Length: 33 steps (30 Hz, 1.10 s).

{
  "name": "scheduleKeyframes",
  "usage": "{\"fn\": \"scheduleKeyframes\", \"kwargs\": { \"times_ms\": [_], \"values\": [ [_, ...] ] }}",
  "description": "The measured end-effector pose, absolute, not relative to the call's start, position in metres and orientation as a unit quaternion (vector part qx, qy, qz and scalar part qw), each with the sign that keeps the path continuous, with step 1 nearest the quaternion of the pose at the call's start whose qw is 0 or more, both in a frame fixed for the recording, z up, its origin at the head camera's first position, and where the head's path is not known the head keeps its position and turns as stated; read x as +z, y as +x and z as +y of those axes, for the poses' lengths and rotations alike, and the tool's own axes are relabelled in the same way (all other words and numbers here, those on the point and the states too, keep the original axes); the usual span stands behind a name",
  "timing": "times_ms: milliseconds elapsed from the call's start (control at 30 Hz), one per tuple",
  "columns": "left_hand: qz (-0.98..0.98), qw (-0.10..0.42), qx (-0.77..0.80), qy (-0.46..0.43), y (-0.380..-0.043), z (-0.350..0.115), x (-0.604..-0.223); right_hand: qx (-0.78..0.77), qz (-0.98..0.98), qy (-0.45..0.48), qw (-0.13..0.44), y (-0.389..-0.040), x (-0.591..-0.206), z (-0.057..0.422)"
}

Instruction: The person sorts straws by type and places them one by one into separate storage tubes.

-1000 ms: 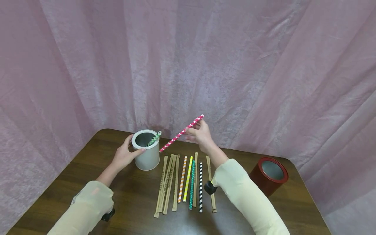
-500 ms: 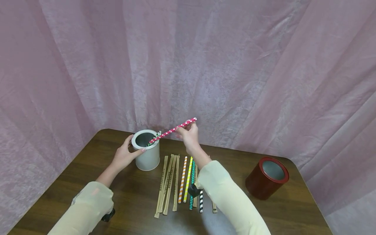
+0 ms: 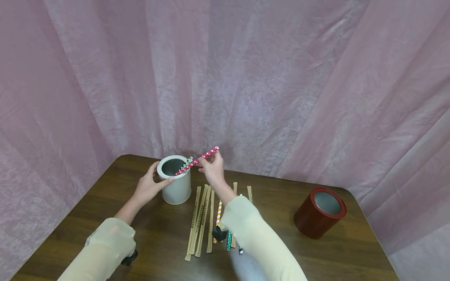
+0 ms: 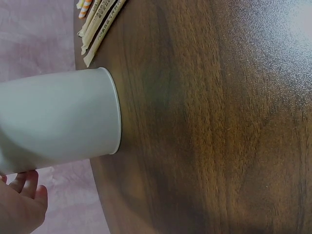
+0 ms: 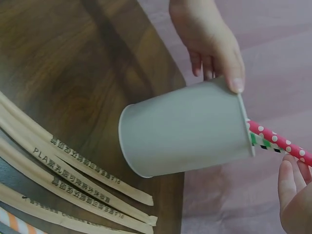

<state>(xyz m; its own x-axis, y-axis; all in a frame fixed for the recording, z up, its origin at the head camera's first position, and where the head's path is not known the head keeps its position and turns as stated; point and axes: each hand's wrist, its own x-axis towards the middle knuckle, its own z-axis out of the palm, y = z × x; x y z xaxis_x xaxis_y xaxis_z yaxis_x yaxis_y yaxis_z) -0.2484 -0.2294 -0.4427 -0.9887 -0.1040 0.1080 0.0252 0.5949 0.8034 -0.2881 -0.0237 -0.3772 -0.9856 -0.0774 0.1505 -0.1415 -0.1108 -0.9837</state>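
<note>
A white can stands at the back left of the table. My left hand grips its near left side, thumb at the rim and fingers round the far side. My right hand pinches a pink straw with white dots by its upper part. That straw slants down to the left, its lower end inside the can's mouth. Beside it, green-striped and black-striped straws poke out over the rim. In the right wrist view the pink straw lies close along them.
Several paper-wrapped straws lie side by side mid-table. Orange-striped, green dotted and other straws lie partly under my right forearm. A red can stands at the right. A pink curtain hangs behind the table.
My right hand has moved left and slightly down with the pink straw, whose lower end went from beside the can to inside its mouth. The left hand has stayed on the can.
</note>
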Motion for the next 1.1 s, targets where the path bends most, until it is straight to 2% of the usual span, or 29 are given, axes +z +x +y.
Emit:
{"fn": "scheduleKeyframes", "kwargs": {
  "times_ms": [200,600,1100],
  "values": [
    [-0.89,0.074,-0.449,0.022,-0.248,-0.229,-0.443,0.73,-0.68,0.069,0.005,-0.288,-0.386,-0.028],
    [-0.89,0.072,-0.451,0.021,-0.25,-0.229,-0.444,0.714,-0.688,0.085,-0.096,-0.285,-0.396,-0.017],
    [-0.888,0.079,-0.453,0.026,-0.252,-0.233,-0.445,0.699,-0.706,0.058,-0.098,-0.296,-0.398,0.037]
  ]
}}
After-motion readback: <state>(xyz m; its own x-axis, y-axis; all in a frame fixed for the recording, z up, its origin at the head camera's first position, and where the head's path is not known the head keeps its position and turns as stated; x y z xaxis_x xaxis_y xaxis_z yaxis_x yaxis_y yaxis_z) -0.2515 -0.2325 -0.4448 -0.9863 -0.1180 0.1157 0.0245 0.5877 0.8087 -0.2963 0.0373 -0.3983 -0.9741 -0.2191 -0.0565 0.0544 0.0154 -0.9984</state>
